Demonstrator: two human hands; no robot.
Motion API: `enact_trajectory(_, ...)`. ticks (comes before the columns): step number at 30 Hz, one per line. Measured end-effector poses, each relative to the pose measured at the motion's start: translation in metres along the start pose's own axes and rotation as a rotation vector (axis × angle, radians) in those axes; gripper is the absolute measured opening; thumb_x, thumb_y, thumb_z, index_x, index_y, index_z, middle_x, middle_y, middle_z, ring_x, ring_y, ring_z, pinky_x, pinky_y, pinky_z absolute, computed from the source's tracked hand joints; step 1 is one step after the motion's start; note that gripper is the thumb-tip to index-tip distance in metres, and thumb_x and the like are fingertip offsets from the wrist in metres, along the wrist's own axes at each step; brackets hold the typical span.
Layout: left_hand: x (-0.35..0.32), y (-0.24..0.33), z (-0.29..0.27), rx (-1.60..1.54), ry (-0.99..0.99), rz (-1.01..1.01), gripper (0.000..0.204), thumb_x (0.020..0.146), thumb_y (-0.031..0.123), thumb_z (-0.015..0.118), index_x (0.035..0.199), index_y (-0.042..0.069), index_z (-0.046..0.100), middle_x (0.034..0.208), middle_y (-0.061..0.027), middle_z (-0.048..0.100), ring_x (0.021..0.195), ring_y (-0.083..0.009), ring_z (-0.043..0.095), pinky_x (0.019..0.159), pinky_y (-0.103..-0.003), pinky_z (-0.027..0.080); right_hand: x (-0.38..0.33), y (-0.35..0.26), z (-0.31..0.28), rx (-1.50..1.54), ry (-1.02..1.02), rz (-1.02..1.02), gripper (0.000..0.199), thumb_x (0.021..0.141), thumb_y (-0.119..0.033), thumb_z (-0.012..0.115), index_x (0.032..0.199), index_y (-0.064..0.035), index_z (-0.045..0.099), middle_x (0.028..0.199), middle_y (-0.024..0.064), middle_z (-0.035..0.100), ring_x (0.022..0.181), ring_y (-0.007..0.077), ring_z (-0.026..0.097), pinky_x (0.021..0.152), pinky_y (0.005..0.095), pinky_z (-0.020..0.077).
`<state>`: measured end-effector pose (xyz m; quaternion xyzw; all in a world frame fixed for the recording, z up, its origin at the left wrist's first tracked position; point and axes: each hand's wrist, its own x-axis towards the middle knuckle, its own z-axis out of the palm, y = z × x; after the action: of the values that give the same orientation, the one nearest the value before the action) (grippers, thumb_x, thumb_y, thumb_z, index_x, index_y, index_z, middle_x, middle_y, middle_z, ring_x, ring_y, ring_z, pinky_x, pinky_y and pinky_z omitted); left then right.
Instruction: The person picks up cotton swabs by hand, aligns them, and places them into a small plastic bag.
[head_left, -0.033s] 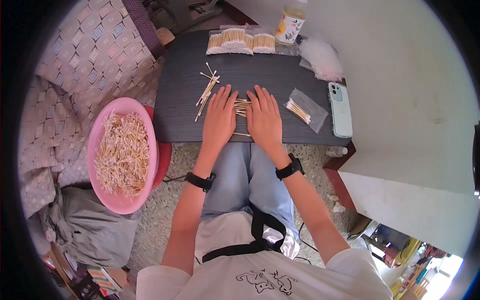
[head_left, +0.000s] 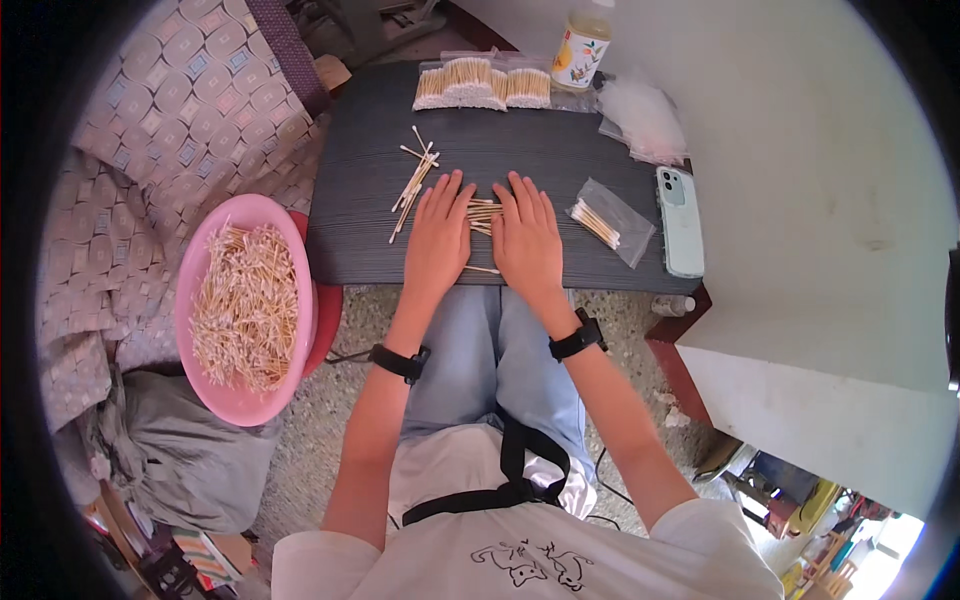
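A small bunch of cotton swabs (head_left: pixel 483 215) lies crosswise on the dark table (head_left: pixel 360 255), between my two hands. My left hand (head_left: pixel 437 238) rests flat at the bunch's left end, fingers stretched forward. At its right end, my right hand (head_left: pixel 528 240) lies the same way, palm down and fingers extended. Both hands touch or cover the swabs' ends, so those tips are hidden. One loose swab (head_left: pixel 482 269) sits nearer the table's front edge. Left of my left hand, several swabs (head_left: pixel 410 190) are scattered in a loose pile. A clear bag of swabs (head_left: pixel 612 222) lies right of my right hand.
A pink basin (head_left: pixel 187 330) heaped with swabs stands left of the table. Packed swab bags (head_left: pixel 480 84) line the far edge beside a labelled bottle (head_left: pixel 581 50). Clear empty bags (head_left: pixel 642 115) and a pale phone (head_left: pixel 681 222) are at the right, near the wall (head_left: pixel 800 180).
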<state>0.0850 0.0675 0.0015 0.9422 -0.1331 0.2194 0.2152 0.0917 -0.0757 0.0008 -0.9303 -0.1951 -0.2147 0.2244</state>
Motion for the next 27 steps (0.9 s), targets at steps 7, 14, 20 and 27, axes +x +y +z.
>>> enact_trajectory(7, 0.0004, -0.0015, -0.004, -0.079, -0.033, -0.008, 0.033, 0.09, 0.004, 0.047, 0.122, 0.002, 0.052, 0.136, -0.0165, 0.047, 0.127, -0.0302, 0.043, 0.108, -0.043, 0.031, -0.0017, -0.0014, 0.0011, -0.004, 0.012, 0.017, 0.035, 0.091, -0.018, 0.05, 0.123, -0.0034, 0.052, 0.135, 0.0153, 0.046, 0.128, 0.0301, 0.041, 0.108, 0.0429, 0.0303)
enact_trajectory(14, 0.0026, -0.0004, -0.0017, -0.116, -0.017, -0.026, 0.031, 0.09, 0.005, 0.048, 0.12, 0.003, 0.054, 0.135, -0.0151, 0.049, 0.127, -0.0302, 0.044, 0.107, -0.043, 0.033, -0.0006, 0.0025, 0.0, -0.001, -0.006, 0.025, 0.034, 0.091, -0.015, 0.05, 0.122, -0.0025, 0.052, 0.135, 0.0159, 0.046, 0.129, 0.0292, 0.041, 0.109, 0.0423, 0.0302)
enact_trajectory(20, 0.0012, -0.0009, 0.0002, -0.061, -0.014, -0.031, 0.03, 0.09, 0.005, 0.048, 0.12, 0.004, 0.054, 0.135, -0.0136, 0.049, 0.127, -0.028, 0.045, 0.106, -0.042, 0.033, -0.0001, 0.0013, 0.0005, 0.057, -0.015, 0.041, 0.032, 0.091, -0.011, 0.048, 0.121, -0.0014, 0.052, 0.135, 0.0154, 0.047, 0.13, 0.0292, 0.04, 0.109, 0.0422, 0.0299)
enact_trajectory(27, 0.002, 0.0, 0.0, -0.059, -0.024, -0.036, 0.031, 0.091, 0.005, 0.047, 0.122, 0.004, 0.053, 0.137, -0.013, 0.048, 0.128, -0.0283, 0.043, 0.107, -0.042, 0.032, 0.0005, 0.0027, 0.0013, 0.04, -0.017, 0.06, 0.03, 0.091, -0.008, 0.046, 0.119, -0.0013, 0.051, 0.134, 0.0147, 0.047, 0.13, 0.0283, 0.04, 0.109, 0.0408, 0.0301)
